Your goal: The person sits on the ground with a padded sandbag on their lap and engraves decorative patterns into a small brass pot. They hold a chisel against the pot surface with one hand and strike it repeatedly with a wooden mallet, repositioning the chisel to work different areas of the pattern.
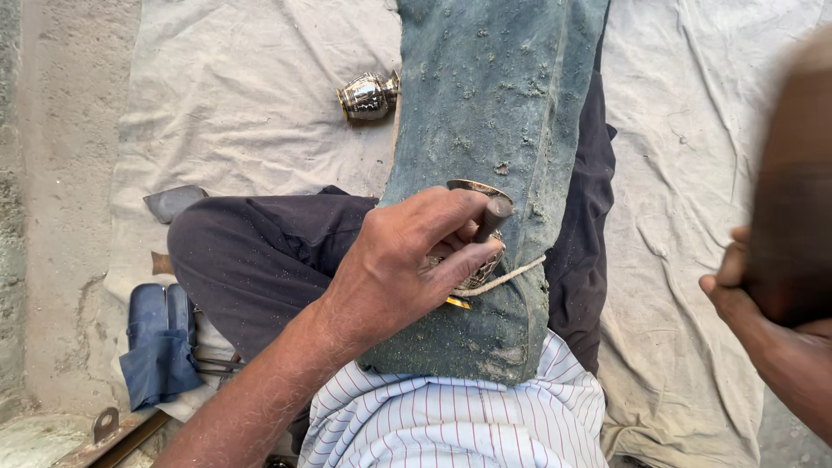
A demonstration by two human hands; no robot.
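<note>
My left hand lies over a small patterned metal pot that rests on a dusty blue-green cloth spread along my leg. Its fingers pinch a short dark punch upright against the pot, and a thin cord crosses the cloth just under the pot. My right hand is raised at the right edge, wrapped around a dark, blurred tool close to the camera; what that tool is I cannot tell.
A second shiny metal pot lies on its side on the pale ground sheet beyond my knee. A folded blue cloth and a dark flat stone sit at the left by the concrete floor.
</note>
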